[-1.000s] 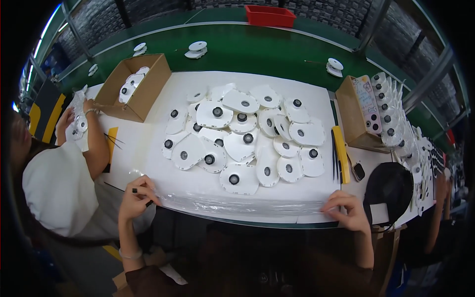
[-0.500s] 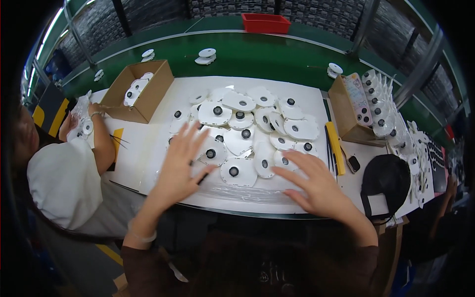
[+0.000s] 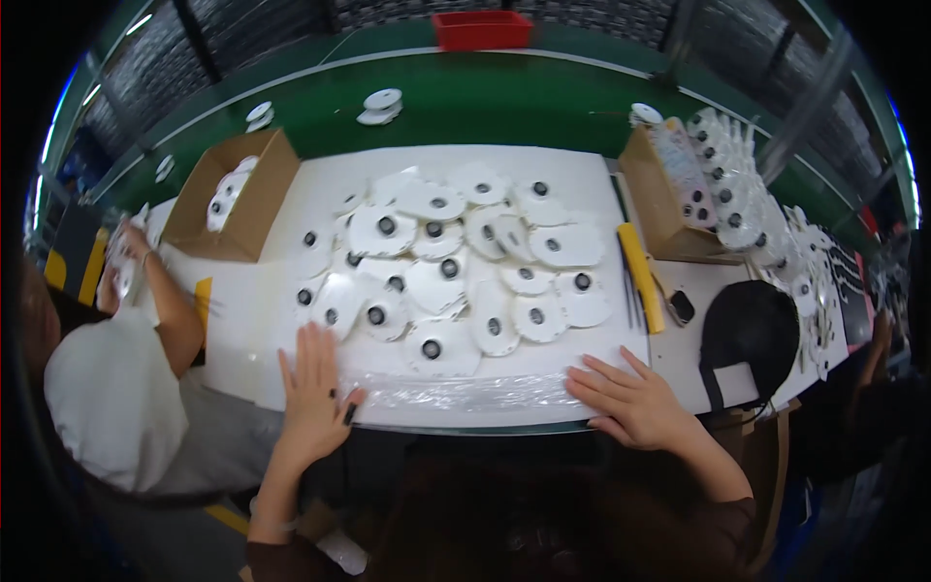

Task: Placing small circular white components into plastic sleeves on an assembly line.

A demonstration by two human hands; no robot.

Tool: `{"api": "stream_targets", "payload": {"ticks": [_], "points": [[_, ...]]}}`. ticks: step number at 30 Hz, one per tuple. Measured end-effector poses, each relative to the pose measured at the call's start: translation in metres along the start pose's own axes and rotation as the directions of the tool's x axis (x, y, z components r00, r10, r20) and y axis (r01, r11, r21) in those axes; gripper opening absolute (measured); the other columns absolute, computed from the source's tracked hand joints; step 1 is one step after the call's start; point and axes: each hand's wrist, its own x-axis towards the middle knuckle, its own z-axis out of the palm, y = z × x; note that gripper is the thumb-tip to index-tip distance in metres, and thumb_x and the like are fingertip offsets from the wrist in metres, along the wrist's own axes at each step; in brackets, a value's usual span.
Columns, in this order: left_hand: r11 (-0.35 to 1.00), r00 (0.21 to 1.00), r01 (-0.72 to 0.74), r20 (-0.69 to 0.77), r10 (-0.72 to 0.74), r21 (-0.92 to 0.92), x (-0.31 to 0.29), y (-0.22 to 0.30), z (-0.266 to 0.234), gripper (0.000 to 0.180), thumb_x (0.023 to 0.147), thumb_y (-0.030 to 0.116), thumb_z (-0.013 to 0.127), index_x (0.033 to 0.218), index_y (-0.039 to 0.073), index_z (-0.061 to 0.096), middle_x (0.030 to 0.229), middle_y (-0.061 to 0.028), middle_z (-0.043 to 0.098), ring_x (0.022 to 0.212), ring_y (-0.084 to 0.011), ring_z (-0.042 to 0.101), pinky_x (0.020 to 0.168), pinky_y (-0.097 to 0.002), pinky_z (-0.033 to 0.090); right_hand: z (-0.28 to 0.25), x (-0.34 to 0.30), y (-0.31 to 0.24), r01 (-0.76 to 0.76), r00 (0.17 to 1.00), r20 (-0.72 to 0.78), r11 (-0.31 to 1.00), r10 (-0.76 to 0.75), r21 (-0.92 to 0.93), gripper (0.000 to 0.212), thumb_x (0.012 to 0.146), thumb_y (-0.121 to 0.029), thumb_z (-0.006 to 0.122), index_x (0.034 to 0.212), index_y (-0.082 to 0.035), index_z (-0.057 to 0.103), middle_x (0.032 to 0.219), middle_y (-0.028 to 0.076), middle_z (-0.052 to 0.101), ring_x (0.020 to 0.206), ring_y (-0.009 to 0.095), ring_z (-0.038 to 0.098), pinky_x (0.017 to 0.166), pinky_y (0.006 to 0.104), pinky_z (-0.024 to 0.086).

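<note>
Many white plastic parts (image 3: 441, 348), rounded plates with dark round centres, lie in an overlapping heap on the white work surface (image 3: 247, 320). Along the near edge stretches a crumpled strip of clear plastic film (image 3: 456, 392). My left hand (image 3: 315, 398) rests at the film's left end, fingers spread, with dark bands on the fingers and nothing held. At the film's right end lies my right hand (image 3: 630, 396), fingers apart, its fingertips touching or just over the film. Both hands are nearer to me than the heap.
An open cardboard box (image 3: 276, 199) with white parts stands at the left, beside a co-worker's arm (image 3: 175, 301). At the right are a yellow-handled tool (image 3: 640, 276), a black cap (image 3: 752, 335) and another cardboard box (image 3: 669, 213). A red bin (image 3: 482, 31) sits far back.
Both hands have drawn back from over the heap toward the near edge, the left one downward and leftward. The whole view has shifted slightly. The film strip is now more exposed.
</note>
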Motion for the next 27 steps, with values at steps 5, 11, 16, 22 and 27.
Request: {"api": "stream_targets", "payload": {"ticks": [5,11,16,22,27], "points": [[0.992,0.994,0.027,-0.102,-0.04,-0.124,0.014,0.011,-0.03,0.078,0.071,0.03,0.055,0.125,-0.001,0.009,0.131,-0.0204,0.004,0.121,-0.0343,0.0,0.094,-0.0482,-0.003,-0.052,-0.006,0.029,-0.144,0.894,-0.436,0.988,0.105,-0.057,0.038,0.062,-0.004,0.058,0.1,-0.006,0.053,0.105,0.012,0.051,0.102,0.026,0.045,0.085,0.0358,0.033],[0.966,0.966,-0.254,-0.067,0.25,-0.057,0.062,0.055,-0.04,0.087,0.061,0.04,0.063,0.125,0.004,0.017,0.131,-0.0188,0.007,0.12,-0.0378,0.004,0.092,-0.0535,0.004,-0.114,-0.012,0.122,-0.719,0.479,-0.804,0.684,0.352,-0.128,0.038,0.072,-0.018,0.054,0.105,-0.003,0.047,0.11,0.017,0.046,0.102,0.029,0.043,0.086,0.0318,0.033],[0.932,0.936,-0.352,0.018,0.352,0.08,0.09,0.064,-0.024,0.091,0.055,0.049,0.062,0.126,0.011,0.02,0.131,-0.0166,0.009,0.12,-0.0365,0.005,0.092,-0.0539,0.008,-0.138,-0.036,0.199,-0.866,0.413,-0.602,0.5,0.684,-0.026,0.042,0.073,-0.024,0.049,0.106,0.002,0.046,0.097,0.021,0.052,0.092,0.031,0.05,0.08,0.0314,0.037],[0.872,0.871,-0.468,-0.091,0.483,0.145,0.113,0.052,-0.016,0.086,0.056,0.06,0.054,0.125,0.023,0.021,0.131,-0.013,0.012,0.121,-0.0331,0.009,0.091,-0.0561,0.011,-0.139,-0.07,0.226,-0.719,0.481,-0.322,0.577,0.816,0.388,0.04,0.08,-0.03,0.043,0.104,0.002,0.049,0.096,0.009,0.055,0.088,0.015,0.049,0.078,0.0241,0.035],[0.91,0.909,-0.415,0.029,0.415,0.007,0.103,0.043,-0.028,0.089,0.057,0.057,0.056,0.127,0.02,0.015,0.132,-0.0116,0.01,0.121,-0.0324,0.007,0.093,-0.0544,0.008,-0.132,-0.064,0.222,-0.655,0.372,-0.313,0.487,0.874,0.578,0.033,0.08,-0.023,0.042,0.101,0.002,0.051,0.094,0.006,0.055,0.084,0.013,0.051,0.075,0.0225,0.036]]}}
